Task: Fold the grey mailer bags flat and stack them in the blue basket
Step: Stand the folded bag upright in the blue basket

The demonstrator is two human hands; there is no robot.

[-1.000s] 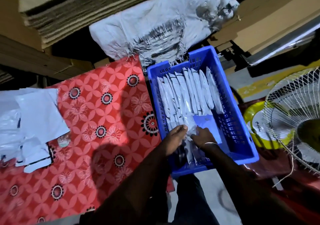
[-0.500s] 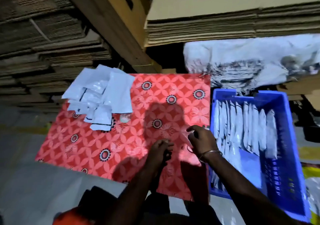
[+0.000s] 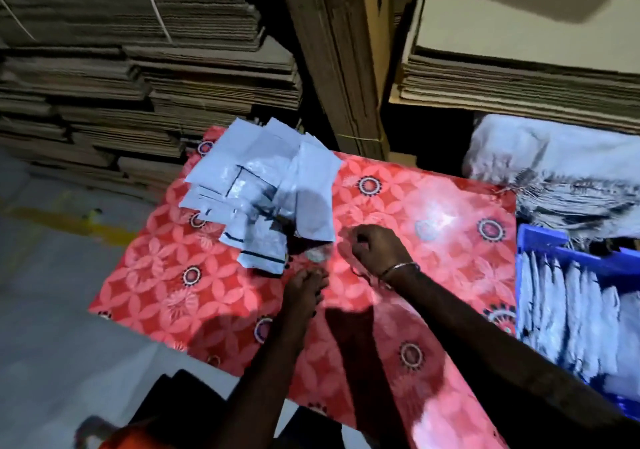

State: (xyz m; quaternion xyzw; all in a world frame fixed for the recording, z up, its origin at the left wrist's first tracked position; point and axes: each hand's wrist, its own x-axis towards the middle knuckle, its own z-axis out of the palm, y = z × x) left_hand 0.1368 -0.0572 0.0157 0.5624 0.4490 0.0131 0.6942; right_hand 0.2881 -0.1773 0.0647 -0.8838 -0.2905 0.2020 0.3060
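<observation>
The blue basket [image 3: 540, 240] at 3 o'clock is cut off by the frame edge, with folded bags [image 3: 571, 313] standing inside; the loose grey mailer bags [image 3: 263, 185] lie piled at 11 o'clock on the red cloth [image 3: 433, 206]. Your right hand [image 3: 375, 249] is curled, but I cannot tell if it holds something. Your left hand [image 3: 304, 286] is blurred, with loose fingers resting on the cloth just beside the pile's near edge.

This is a packing or storage room of a small warehouse rather than a home. Tall stacks of flattened cardboard boxes [image 3: 145, 67] fill the back, some tied with string, and more flat cardboard sheets [image 3: 519, 78] sit piled at the right above a bundle wrapped in white plastic [image 3: 554, 168]. The floor [image 3: 52, 292] is bare grey concrete with a yellow painted line [image 3: 69, 221].
</observation>
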